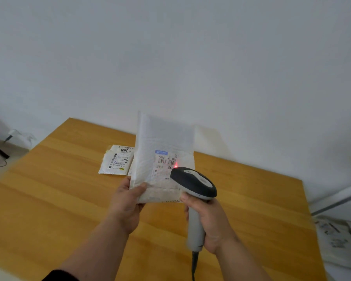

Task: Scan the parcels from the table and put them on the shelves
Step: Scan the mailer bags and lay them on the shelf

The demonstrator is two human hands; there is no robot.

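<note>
My left hand (124, 201) pinched the white padded parcel (162, 147) by its lower left corner, holding it upright above the table (49, 199). My right hand (209, 222) gripped the scanner (193, 183) handle, its red dot (176, 165) on the label (166, 161). Beyond my left hand, another parcel (117, 160) lay flat.

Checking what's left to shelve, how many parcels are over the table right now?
2: a white mailer held up in the left hand, and a labelled parcel lying flat behind it. More may be hidden.
</note>
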